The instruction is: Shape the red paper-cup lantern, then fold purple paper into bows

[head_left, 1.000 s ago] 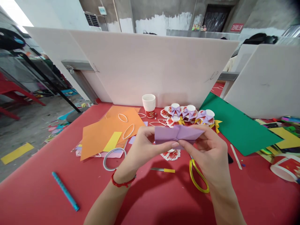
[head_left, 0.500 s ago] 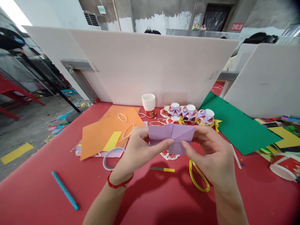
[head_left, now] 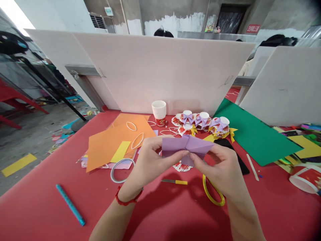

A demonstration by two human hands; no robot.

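Note:
A creased sheet of purple paper (head_left: 175, 144) is held up over the table between both hands. My left hand (head_left: 152, 160), with a red cord bracelet at the wrist, grips its left side, thumb laid along the near face. My right hand (head_left: 223, 167) pinches the right side, and the two thumb tips nearly meet at the middle crease. Below the paper lie a small yellow-handled knife (head_left: 180, 182) and yellow-handled scissors (head_left: 213, 192), their blades hidden. Behind stand paper cups with purple bows (head_left: 203, 118), and a red-and-white fringed piece (head_left: 182, 166) shows under the paper.
Orange sheets (head_left: 105, 147), a yellow strip (head_left: 120, 151) and a roll of tape (head_left: 114, 175) lie left; a teal pen (head_left: 70, 205) is nearer. Stacked white cups (head_left: 159, 110) stand before a white partition (head_left: 160, 73). To the right are a black phone (head_left: 242, 162) and green card (head_left: 258, 137).
The purple paper has bent at its middle and its right part tilts more. My right hand has moved slightly left and down, thumbs closer together, uncovering the black phone.

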